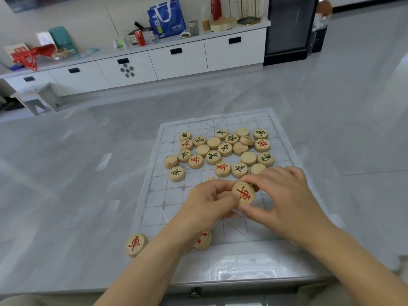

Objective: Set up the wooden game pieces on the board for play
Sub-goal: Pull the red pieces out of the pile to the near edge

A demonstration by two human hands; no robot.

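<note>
- Two discs are lying nearest: a corner disc (135, 244), red-marked, sitting at the near left corner of the board (154, 195), and a half-hidden disc (203, 239) showing from under the left wrist at the near edge.
- Logging both. Next entry?
- Left hand (205, 202) and right hand (284, 199), meeting over the board's near half. Their fingers are pinching one held disc (243, 193), red character facing up, above the grid. The right thumb is pressing its lower rim and the forefinger its upper, while the left fingers are curling against its left side.
- It is carrying the same character as the corner disc, so I am guessing it is going to the opposite near corner.
- Likely. Handling note: one hand should be taking over, keeping the face upward and lowering the disc flat onto a line crossing, not inside a square. The sheet is looking thin on the tabletop (66, 195), so it is calling for a gentle set-down.
- Beyond the hands?
- A heap (220, 149) of discs, red, green and blank-side-up, crowding the far half, many touching.
- Farthest?
- A white cabinet (176, 60), carrying a blue bag (166, 17) and a red can (140, 38).
</note>
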